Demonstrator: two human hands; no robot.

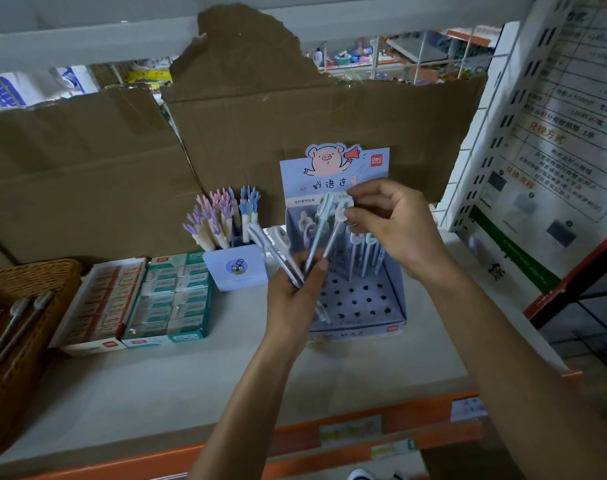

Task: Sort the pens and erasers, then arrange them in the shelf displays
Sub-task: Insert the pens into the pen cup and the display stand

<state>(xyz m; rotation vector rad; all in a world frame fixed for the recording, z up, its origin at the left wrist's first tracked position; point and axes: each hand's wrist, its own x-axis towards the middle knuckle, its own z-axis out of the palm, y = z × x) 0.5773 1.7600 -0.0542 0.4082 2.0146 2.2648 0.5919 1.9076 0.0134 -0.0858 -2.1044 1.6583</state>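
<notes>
Above display box [362, 330], pens [315, 239] in left hand [291, 301], right hand [393, 230] pinching one

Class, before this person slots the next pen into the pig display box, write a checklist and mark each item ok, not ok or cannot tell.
1. Left hand grips spare pens: ok.
2. Right hand pinches a single pen by its top: ok.
3. Display box has empty holes in front: ok.
4. Standing pens sit behind those holes: ok.
5. Is the single pen free of the spare pens: cannot tell.

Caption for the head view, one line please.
Left hand grips a fan of pens while right hand pinches one over the holed pig display box.
</notes>
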